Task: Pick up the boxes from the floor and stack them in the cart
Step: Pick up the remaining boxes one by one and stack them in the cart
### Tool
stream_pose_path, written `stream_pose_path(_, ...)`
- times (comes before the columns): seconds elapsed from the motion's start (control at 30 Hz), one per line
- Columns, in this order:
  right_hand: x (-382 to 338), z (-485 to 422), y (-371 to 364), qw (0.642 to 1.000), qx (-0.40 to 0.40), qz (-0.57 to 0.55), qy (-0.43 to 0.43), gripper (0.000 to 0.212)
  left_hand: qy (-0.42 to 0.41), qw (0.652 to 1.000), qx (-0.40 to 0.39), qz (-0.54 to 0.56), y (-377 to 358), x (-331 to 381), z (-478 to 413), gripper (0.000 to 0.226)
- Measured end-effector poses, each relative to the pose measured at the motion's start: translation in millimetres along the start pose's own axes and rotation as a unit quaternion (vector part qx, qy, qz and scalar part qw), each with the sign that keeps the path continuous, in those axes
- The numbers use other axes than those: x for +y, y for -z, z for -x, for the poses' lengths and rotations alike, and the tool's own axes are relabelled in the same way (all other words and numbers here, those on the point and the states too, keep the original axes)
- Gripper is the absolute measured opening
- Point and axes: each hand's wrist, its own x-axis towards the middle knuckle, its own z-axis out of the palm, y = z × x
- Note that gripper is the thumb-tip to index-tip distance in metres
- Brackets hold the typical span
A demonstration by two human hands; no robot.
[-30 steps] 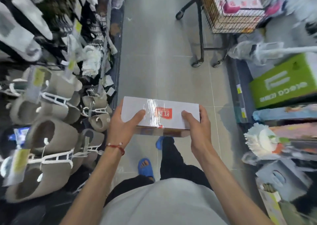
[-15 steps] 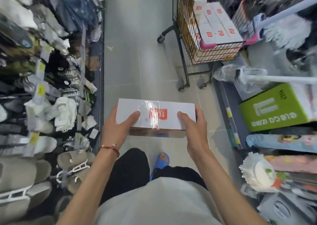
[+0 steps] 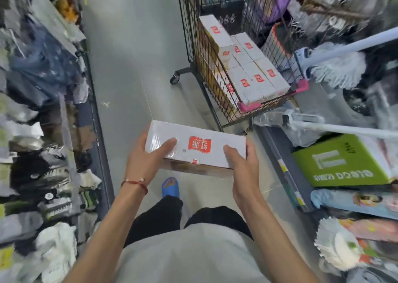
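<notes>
The person holds a white box point(image 3: 195, 148) with a red label level in front of the body, above the grey tiled floor point(image 3: 129, 67) and clear of it. The left hand point(image 3: 144, 159) grips the box's left end with the thumb flat across the top; the right hand point(image 3: 243, 167) grips the right end the same way. On both hands the other fingers curl under the box, mostly hidden, so each hand is clamped on the carton. A red string bracelet point(image 3: 135, 183) circles the left wrist.

Ahead and to the right stands a black wire cart point(image 3: 187, 24) on castors, near the held box but not touching it. Inside it lie more white boxes point(image 3: 255, 78) of the same kind, packed side by side in rows, with one box point(image 3: 213, 30) sitting higher at the far end.

A blue sandal point(image 3: 170, 188) shows on the floor below the box. On the right, a green carton point(image 3: 344, 162) and a fluffy mop head point(image 3: 340, 69) crowd the low shelf; on the left hang racks of socks point(image 3: 53, 196) — blurred.
</notes>
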Motion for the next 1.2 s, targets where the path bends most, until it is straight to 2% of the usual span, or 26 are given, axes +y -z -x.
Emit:
stream_pose_path(0.1, -20, -29, -30, 0.999, 0.040, -0.019, -0.002, 0.033, -0.016, 0.999, -0.041, -0.026, 3, 35, -55, 0.048)
stream_pose_path(0.27, -54, -78, -65, 0.991, 0.119, -0.066, 0.008, 0.034, -0.038, 0.994, -0.088, -0.057, -7, 85, -137, 0.068)
stream_pose_path(0.4, -79, -136, -86, 0.978, 0.175, -0.111, 0.020, 0.039, -0.067, 0.989, -0.104, -0.074, -35, 127, -200, 0.055)
stream_pose_path(0.63, -131, -252, -97, 0.957, 0.226, -0.183, 0.013, 0.052, -0.095, 0.978, -0.142, -0.120, -103, 200, -311, 0.047)
stream_pose_path(0.9, -190, -351, -91, 0.935, 0.281, -0.217, 0.007, 0.057, -0.121, 0.963, -0.186, -0.155, -181, 278, -402, 0.066)
stream_pose_path(1.2, -232, -427, -79, 0.916, 0.331, -0.228, 0.012, 0.056, -0.130, 0.935, -0.290, -0.158, -258, 323, -489, 0.055)
